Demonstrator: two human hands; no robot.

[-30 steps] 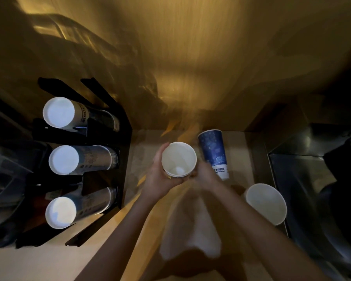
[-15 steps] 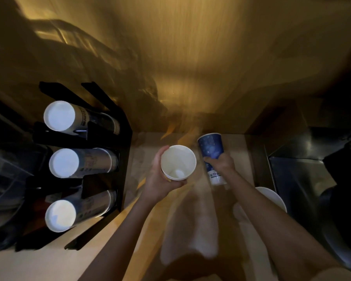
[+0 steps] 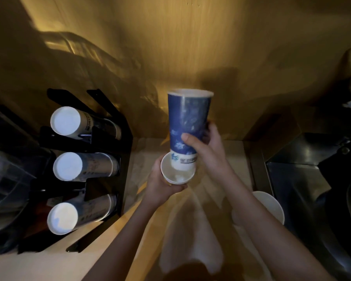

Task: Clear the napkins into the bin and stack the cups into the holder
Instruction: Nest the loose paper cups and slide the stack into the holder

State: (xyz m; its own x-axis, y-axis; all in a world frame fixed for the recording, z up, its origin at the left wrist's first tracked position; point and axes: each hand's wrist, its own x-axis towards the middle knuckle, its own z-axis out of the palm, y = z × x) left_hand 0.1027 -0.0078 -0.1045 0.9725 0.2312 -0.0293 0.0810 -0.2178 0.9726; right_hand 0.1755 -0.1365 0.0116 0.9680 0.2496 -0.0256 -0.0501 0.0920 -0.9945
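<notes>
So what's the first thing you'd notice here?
The tall blue cup in the middle, held by the right hand, its base going into the white cup held by the left hand. Then the black holder on the left with three rows of stacked cups, their white bottoms facing us.

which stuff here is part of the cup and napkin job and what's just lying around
Job:
- blue cup, in the right hand
- white cups, in the left hand
- white cup on the counter
- napkin
- black cup holder with three stacks

Lying about:
- clear container, far left
- dark machine, right
</notes>
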